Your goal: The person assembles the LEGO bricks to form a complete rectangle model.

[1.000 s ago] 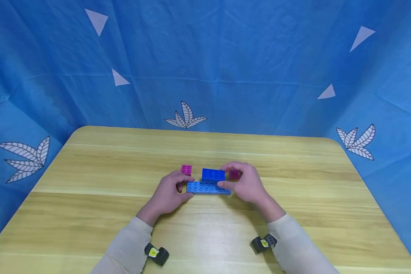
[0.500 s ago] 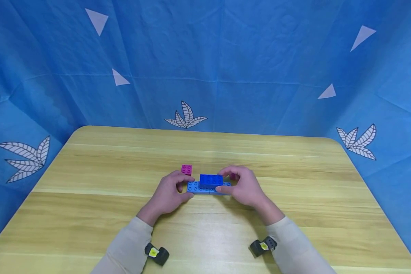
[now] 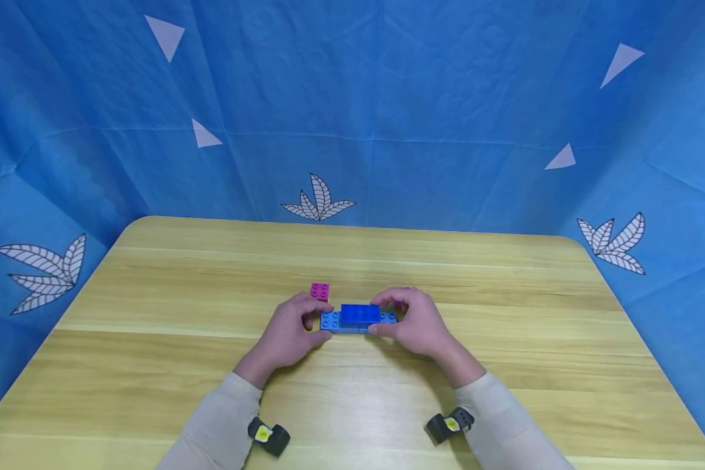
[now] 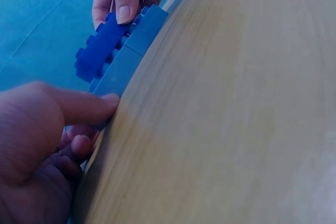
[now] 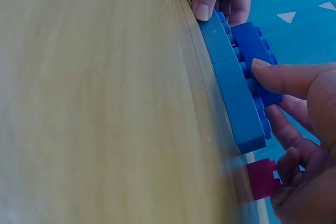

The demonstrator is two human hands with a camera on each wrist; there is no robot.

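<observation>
At mid-frame, the right hand (image 3: 416,323) pinches the dark-blue brick (image 3: 360,314), probably light and rigid, by its long sides; the left hand (image 3: 290,329) grips the light-blue bricks (image 3: 331,320).

One brick (image 3: 360,314) above a brick row (image 5: 227,74) — another brick (image 3: 320,291) behind, left.

I see pale grey-beige cloth sleeves (image 3: 217,424), bare left hand (image 3: 292,331) and bare right hand (image 3: 424,325), and on each sleeve a blocky black camera (image 3: 279,442), black strap (image 3: 465,418), small bright-yellow label (image 3: 263,433), print unreadable.
</observation>
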